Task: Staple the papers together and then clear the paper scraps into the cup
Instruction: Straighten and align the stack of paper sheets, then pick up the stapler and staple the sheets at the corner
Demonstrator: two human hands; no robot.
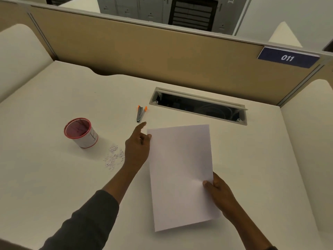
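Head view, looking down at a pale bench (54, 177) inside a tan-walled cubicle. A stack of white papers (180, 174) lies in front of me, centre-right, and its near edge seems slightly lifted, casting a shadow. The right hand (219, 188) grasps the stack's right edge low down, thumb on top and fingers beneath. The left hand (137, 148) sits at the stack's far-left corner, forefinger stretched out toward a small grey and orange stapler (140, 113) lying just beyond it. The thumb meets the corner, but I cannot tell whether it pinches the sheets.

To the left stands a red-rimmed cup (81, 132), upright, with a scatter of paper scraps (114, 156) on the bench between it and the left wrist. An open cable slot (198, 107) lies behind the stack.

I judge the stapling step is just starting: no staple is visible and the scraps are untouched. Next, the left hand must take the stapler and bring its mouth over a corner while the right keeps the sheets squared.
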